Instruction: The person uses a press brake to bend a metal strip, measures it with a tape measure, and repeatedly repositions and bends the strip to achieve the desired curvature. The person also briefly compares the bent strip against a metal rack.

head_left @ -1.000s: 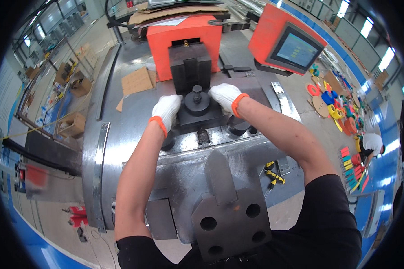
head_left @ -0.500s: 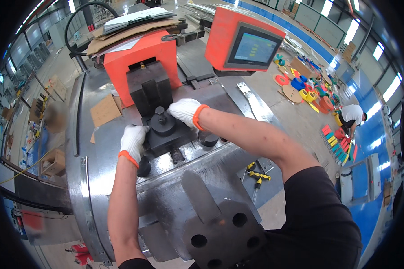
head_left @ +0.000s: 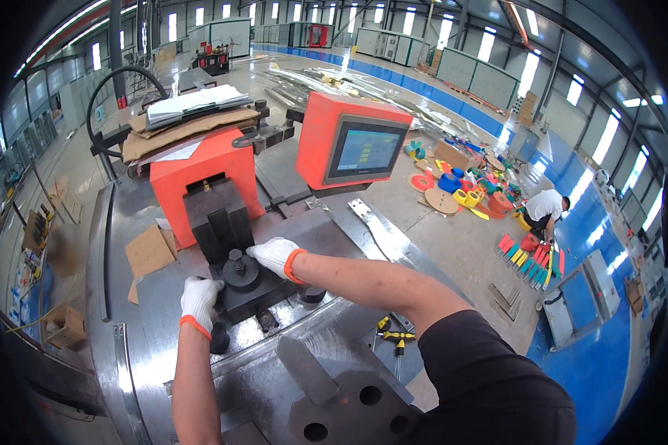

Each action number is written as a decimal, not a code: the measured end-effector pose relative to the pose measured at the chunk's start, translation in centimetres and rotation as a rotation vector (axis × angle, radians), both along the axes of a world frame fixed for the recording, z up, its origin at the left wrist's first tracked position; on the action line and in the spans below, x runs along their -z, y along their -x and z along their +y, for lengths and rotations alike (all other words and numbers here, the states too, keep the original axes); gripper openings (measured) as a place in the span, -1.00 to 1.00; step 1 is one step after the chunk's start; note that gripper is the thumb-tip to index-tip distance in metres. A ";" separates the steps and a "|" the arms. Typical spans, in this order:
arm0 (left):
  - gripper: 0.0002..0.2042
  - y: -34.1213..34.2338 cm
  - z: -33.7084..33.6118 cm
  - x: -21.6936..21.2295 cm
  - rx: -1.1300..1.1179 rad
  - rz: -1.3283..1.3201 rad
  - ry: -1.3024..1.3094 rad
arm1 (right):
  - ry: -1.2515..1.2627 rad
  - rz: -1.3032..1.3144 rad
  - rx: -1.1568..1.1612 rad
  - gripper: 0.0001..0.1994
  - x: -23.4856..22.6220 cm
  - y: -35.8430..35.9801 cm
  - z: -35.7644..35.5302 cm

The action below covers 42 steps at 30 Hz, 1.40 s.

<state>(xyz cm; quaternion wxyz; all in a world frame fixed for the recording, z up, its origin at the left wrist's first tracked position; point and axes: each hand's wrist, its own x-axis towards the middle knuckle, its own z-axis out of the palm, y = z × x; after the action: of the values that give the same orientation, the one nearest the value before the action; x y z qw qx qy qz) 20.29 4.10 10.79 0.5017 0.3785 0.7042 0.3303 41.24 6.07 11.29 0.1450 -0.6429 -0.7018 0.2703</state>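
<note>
A black metal die block (head_left: 258, 298) lies on the steel machine bed in front of a red machine head. On it sits a round black disc (head_left: 241, 276) with a hex-headed bolt standing up from its middle. My left hand (head_left: 200, 298), in a white knit glove with an orange cuff, has its fingers curled at the block's left side. At the right side my right hand (head_left: 276, 257), gloved the same way, has its fingertips pressed together against the block, close to the black uprights (head_left: 230, 231). The gloves partly hide both contacts.
Behind the block stands the red machine head (head_left: 172, 194), with cardboard and papers on top. A red-cased screen (head_left: 364, 152) hangs to the right. Yellow-and-black handled tools (head_left: 398, 336) lie right of the bed. Further right, a person (head_left: 546, 208) bends over coloured parts on the floor.
My head view has tilted up, so more of the hall shows and the machine sits further left. Both hands stay at the sides of the die block.
</note>
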 end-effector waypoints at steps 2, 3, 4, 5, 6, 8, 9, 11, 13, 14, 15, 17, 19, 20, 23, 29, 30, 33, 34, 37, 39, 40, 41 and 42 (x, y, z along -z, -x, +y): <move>-0.59 0.0 0.0 0.2 -0.011 0.031 -0.046 | 0.005 0.011 0.022 -0.51 1.2 -0.3 0.9; -0.58 0.4 -0.2 0.4 -0.024 0.051 -0.064 | 0.012 0.020 0.025 -0.51 1.6 0.0 1.0; -0.57 0.8 0.2 0.9 -0.003 0.102 -0.079 | -0.186 -0.191 -0.200 -0.52 1.7 -0.3 1.3; -0.56 1.7 0.7 1.5 0.010 0.158 -0.089 | -0.205 -0.246 -0.265 -0.52 1.2 0.5 1.8; -0.55 2.8 0.9 1.9 0.016 0.215 -0.090 | -0.102 -0.121 -0.153 -0.52 -0.3 1.9 1.2; -0.52 -0.2 0.3 1.0 0.068 0.156 -0.094 | -0.091 -0.177 -0.127 -0.49 1.9 -0.2 1.8; -0.52 -0.5 0.4 0.5 0.077 0.136 -0.089 | -0.060 -0.136 -0.062 -0.49 2.8 -0.6 2.7; -0.47 2.2 1.9 3.0 0.090 -0.111 -0.104 | -0.103 -0.289 -0.252 -0.51 1.0 1.0 2.2; -0.43 2.0 1.9 3.4 0.054 -0.086 -0.107 | -0.036 -0.209 -0.233 -0.49 -0.3 1.0 1.5; -0.41 2.2 1.4 3.1 0.037 -0.086 -0.106 | 0.186 0.085 0.028 -0.41 -2.4 2.2 -0.4; -0.40 1.5 1.0 2.7 0.051 -0.095 -0.108 | 0.255 0.328 0.225 -0.32 -1.7 1.8 -0.7; -0.41 1.6 0.6 2.3 0.054 -0.053 -0.098 | 0.279 0.334 0.264 -0.29 -3.0 2.1 -1.5; -0.47 0.9 -0.1 1.2 0.034 -0.041 -0.101 | 0.330 0.334 0.317 -0.27 -3.4 1.9 -1.7; -0.46 1.0 0.3 1.5 0.055 -0.061 -0.077 | 0.327 0.340 0.310 -0.26 -2.9 1.4 -1.2; -0.44 0.8 0.7 2.5 0.025 -0.106 -0.064 | 0.358 0.465 0.376 -0.28 -1.5 0.7 -0.3; -0.44 1.2 0.7 2.2 0.041 -0.095 -0.031 | 0.407 0.611 0.427 -0.32 -0.3 1.2 0.6; -0.45 1.1 0.3 1.4 0.042 -0.084 -0.027 | 0.387 0.605 0.392 -0.35 0.3 0.9 1.2; -0.56 1.7 0.2 2.1 0.028 -0.174 -0.065 | 0.432 0.761 0.358 -0.40 1.3 1.2 1.4; -0.56 1.6 0.6 2.2 0.051 -0.106 -0.081 | 0.391 0.745 0.377 -0.43 1.4 1.1 1.3; -0.52 0.3 -1.2 -1.6 0.151 0.114 -0.079 | 0.486 0.913 0.454 -0.53 2.9 -0.9 2.7; -0.47 0.4 -1.5 -1.8 0.090 0.034 -0.044 | 0.552 0.901 0.395 -0.60 2.9 -1.3 3.4; -0.48 0.6 -1.2 -1.4 0.098 0.026 -0.037 | 0.589 0.814 0.403 -0.66 3.1 -1.0 3.7; -0.49 1.3 -0.9 -0.5 0.082 0.001 -0.051 | 0.560 0.812 0.374 -0.66 2.2 0.2 2.8; -0.51 1.1 -0.1 0.6 0.058 -0.059 -0.054 | 0.558 0.788 0.360 -0.65 2.4 -0.2 3.1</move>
<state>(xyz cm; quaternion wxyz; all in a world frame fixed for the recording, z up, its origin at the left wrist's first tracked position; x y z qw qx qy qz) 19.17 3.99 10.16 0.5212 0.4021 0.6689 0.3454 41.49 9.19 8.94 0.2655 -0.6170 -0.3734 0.6398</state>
